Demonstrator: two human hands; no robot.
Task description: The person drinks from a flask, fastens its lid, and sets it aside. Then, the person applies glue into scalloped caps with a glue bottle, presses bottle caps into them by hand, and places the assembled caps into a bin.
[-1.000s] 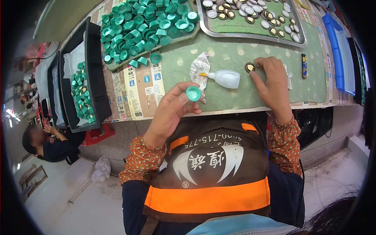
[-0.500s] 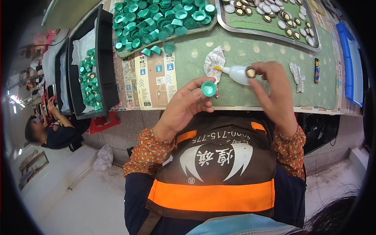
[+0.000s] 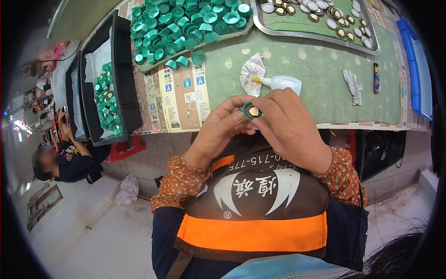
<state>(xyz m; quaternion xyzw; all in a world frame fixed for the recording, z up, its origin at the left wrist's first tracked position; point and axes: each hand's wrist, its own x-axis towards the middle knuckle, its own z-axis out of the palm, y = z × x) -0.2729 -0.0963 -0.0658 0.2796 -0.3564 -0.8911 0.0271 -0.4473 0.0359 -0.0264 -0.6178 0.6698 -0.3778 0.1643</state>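
Note:
My left hand (image 3: 218,129) pinches a green fluted cup (image 3: 245,108) between thumb and fingers, in front of the table edge. Against the cup's opening, my right hand (image 3: 292,128) grips a small round dark-brown piece (image 3: 253,112) with a cream-coloured centre. The two overlap; how deep the piece sits inside the cup I cannot tell. Just beyond the hands lies a white squeeze bottle (image 3: 284,83), its orange tip on a crumpled white cloth (image 3: 253,74).
Many green cups (image 3: 176,28) fill a tray at the back left. A metal tray (image 3: 320,41) holds brown pieces, some face down. At left, a black crate (image 3: 127,88) contains filled green cups. A blue tray (image 3: 416,69) stands right. Another person (image 3: 69,160) sits at far left.
My right hand has moved left, bringing the brown piece from over the bottle to the green cup. My left hand has stayed nearly in place, holding the cup.

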